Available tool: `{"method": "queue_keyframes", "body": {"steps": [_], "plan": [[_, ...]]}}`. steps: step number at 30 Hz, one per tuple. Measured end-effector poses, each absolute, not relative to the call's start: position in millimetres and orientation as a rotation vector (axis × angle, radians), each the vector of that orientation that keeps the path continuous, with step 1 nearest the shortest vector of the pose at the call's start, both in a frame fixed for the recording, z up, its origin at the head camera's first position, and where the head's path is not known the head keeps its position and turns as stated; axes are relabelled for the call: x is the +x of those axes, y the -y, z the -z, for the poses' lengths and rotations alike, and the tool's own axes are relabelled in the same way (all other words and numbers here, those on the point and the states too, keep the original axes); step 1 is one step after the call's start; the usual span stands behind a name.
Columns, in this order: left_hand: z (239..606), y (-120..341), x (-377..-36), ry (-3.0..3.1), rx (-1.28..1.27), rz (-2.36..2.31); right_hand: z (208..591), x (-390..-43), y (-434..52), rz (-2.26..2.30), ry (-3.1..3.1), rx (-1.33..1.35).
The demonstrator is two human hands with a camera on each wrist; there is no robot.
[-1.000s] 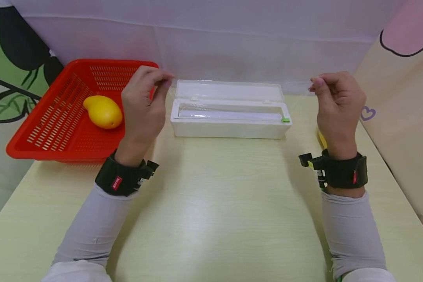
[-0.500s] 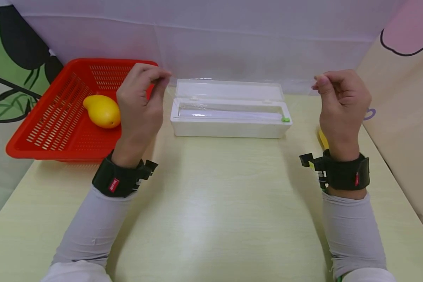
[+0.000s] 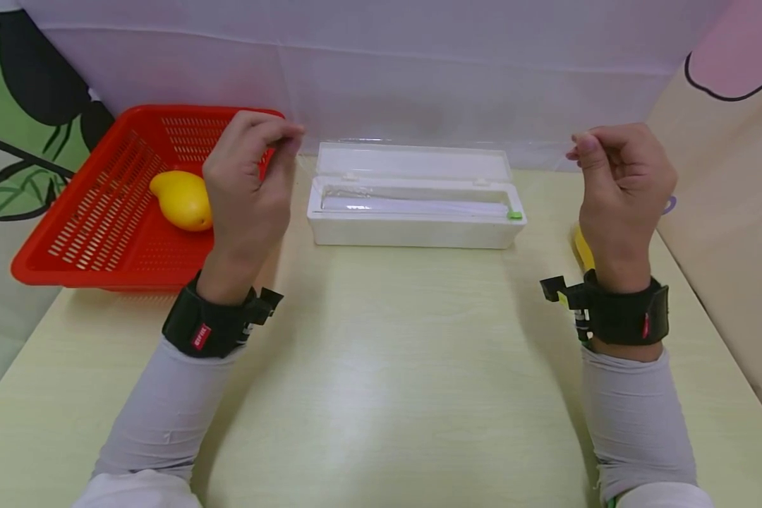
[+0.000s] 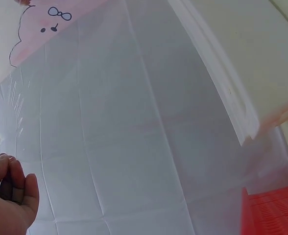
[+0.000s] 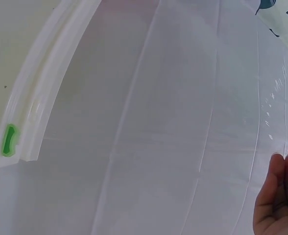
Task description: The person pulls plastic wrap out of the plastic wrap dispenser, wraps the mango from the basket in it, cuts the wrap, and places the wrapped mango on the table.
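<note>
Between my hands a sheet of clear cling film (image 4: 17, 105) is stretched, seen mostly as glints in both wrist views. My left hand (image 3: 248, 190) pinches its left end between thumb and fingers, raised in front of the red basket. At the other end, my right hand (image 3: 625, 190) pinches the film at about the same height. Beyond and between the hands, a white cling film box (image 3: 413, 234) sits on the table with its lid tipped back. Inside lies a film roll (image 3: 413, 206), and a green slider (image 3: 514, 215) is at the box's right end.
A red plastic basket (image 3: 44, 271) at the left holds a yellow mango (image 3: 180, 201), partly covered by the left hand. Some yellow object (image 3: 582, 247) lies behind the right wrist, mostly hidden. A pale cloth (image 3: 419, 85) hangs behind the table.
Both hands have drifted slightly apart, the left one leftward and the right one rightward, still pinching the film. The box, basket and mango have not moved.
</note>
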State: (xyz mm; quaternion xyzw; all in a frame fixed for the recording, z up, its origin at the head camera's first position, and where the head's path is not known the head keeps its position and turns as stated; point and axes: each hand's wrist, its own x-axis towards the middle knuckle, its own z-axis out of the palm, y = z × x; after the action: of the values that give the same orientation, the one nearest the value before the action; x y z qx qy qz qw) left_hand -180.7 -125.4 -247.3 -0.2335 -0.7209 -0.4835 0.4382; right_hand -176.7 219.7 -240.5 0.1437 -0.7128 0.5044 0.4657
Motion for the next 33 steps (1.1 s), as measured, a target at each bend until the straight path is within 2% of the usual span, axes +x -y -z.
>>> {"method": "queue_keyframes", "body": {"steps": [33], "plan": [[239.0, 125.3, -172.0, 1.741, -0.572, 1.201, 230.6, -166.3, -213.7, -1.268, 1.638, 0.352]]}}
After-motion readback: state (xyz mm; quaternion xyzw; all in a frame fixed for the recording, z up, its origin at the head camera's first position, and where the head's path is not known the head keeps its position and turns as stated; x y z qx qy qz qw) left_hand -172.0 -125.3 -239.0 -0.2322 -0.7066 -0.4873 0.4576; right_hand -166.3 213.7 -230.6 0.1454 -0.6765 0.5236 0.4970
